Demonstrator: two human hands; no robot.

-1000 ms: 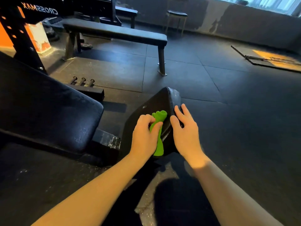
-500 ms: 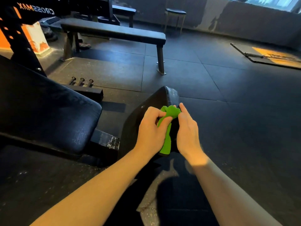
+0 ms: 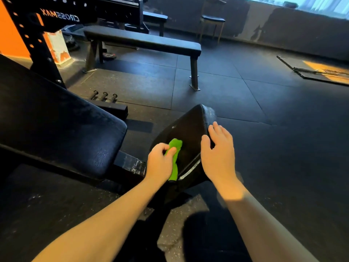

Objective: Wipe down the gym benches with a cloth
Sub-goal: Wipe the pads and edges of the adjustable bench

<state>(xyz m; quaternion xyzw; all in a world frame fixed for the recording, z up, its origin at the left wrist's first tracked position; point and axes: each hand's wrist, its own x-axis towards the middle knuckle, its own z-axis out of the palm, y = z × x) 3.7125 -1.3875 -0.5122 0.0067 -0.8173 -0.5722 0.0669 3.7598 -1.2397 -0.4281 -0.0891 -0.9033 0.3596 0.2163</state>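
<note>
The room is a dim gym with a dark rubber floor [image 3: 245,110], a black-and-orange rack [image 3: 37,44] at far left and a stool [image 3: 213,19] by the back wall.

In the head view, an adjustable bench fills the near ground: its back pad [image 3: 56,129] slopes at left and its small seat pad [image 3: 188,133] tilts up in the middle. The left hand [image 3: 160,165] clenches a bunched green cloth [image 3: 174,146] and presses it on the seat's lower left part. The right hand [image 3: 219,157] lies loose and uncurled at the seat's right edge, grasping nothing. It seems to steady the pad, though I cannot tell how firmly it touches.

The step in hand looks like wiping the seat. The next move likely calls for strokes up toward the raised, scuffed tip, then the back pad. A flat bench [image 3: 143,41] stands well apart behind and appears not yet reached.

No bucket, bottle or other container shows.
</note>
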